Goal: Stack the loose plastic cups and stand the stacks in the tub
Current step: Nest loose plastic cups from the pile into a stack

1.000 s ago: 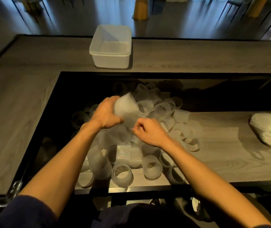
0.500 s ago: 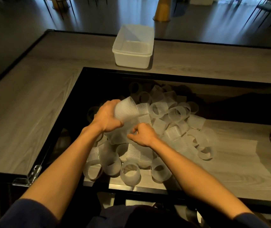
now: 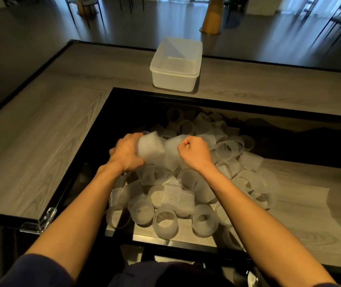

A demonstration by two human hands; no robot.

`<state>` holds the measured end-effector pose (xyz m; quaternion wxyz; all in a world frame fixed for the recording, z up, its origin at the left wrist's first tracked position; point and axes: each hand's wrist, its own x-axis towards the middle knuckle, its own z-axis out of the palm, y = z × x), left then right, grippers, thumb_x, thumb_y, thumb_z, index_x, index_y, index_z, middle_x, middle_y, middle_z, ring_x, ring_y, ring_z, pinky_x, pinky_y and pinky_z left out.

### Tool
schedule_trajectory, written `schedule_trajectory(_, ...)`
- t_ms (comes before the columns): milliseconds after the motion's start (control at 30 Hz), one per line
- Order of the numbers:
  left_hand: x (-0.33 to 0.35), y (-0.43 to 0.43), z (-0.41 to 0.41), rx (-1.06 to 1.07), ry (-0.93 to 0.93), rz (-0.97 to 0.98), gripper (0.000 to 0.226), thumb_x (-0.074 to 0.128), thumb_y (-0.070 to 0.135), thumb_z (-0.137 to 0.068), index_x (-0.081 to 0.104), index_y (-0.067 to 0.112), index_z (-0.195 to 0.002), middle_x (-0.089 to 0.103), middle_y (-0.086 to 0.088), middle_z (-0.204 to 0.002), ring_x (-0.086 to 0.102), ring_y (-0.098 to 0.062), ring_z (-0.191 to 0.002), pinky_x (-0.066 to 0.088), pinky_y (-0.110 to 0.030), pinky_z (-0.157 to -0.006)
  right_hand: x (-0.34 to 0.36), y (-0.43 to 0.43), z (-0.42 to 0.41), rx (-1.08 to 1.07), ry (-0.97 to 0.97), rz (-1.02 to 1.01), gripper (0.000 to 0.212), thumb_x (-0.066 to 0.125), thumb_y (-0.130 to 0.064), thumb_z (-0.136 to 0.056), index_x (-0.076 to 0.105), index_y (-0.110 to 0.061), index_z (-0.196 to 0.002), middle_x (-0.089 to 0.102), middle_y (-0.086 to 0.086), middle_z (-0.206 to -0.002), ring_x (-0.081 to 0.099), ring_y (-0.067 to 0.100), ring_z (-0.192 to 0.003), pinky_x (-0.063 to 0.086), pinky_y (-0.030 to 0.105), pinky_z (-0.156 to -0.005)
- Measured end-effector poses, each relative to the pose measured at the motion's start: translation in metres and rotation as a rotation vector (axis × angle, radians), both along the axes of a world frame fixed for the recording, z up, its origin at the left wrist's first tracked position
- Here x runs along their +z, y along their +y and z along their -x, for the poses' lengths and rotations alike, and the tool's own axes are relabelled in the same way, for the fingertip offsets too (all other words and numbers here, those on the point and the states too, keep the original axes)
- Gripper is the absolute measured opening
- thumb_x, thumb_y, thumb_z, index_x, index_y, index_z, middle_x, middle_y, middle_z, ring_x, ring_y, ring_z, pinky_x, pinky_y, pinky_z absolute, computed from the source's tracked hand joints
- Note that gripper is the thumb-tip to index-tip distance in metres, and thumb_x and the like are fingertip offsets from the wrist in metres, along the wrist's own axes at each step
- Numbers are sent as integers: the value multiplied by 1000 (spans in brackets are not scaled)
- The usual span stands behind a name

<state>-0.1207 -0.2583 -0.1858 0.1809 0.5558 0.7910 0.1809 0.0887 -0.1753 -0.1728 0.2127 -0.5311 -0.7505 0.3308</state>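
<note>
Now L hand (image 3: 127, 154) grips ribbed cup (image 3: 151, 146), R hand (image 3: 194, 154) smooth cup (image 3: 171, 147); pile (image 3: 165, 220) in recess (image 3: 136, 117).

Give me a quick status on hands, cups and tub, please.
Left hand grips ribbed cup; right hand grips second cup. Tub empty, on far counter. Loose cups piled below; nothing blocks the tub.
</note>
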Motion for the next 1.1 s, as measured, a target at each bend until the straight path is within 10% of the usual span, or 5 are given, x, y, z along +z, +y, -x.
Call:
schedule_trajectory(867,-5,-11,-23,-17,-37,-13,84,79,32,-54,48,29,-132,51,-3,-121,54,-29,-110,52,-52,-89,-5,-17,-7,366,127,31,9,52,-26,-103,52,-18,-108,53,-6,-68,49,7,-61,44,30,-64)
schedule_trajectory(1000,-9,-19,-20,22,-22,31,88,84,28,-59,44,30,-138,49,-5,-126,52,-30,-114,51,-54,-91,-25,-22,-15,514,-228,0,34,74,-45,-87,58,-17,-97,60,-4,-81,56,14,-74,49,35,-69)
schedule_trajectory(1100,-11,-22,-18,31,-39,41,91,84,28,-60,41,31,-140,48,-5,-127,51,-29,-113,52,-55,-90,-34,-32,-18,635,-495,30,69,78,-56,-78,58,-17,-131,65,3,-125,62,23,-112,53,38,-92)
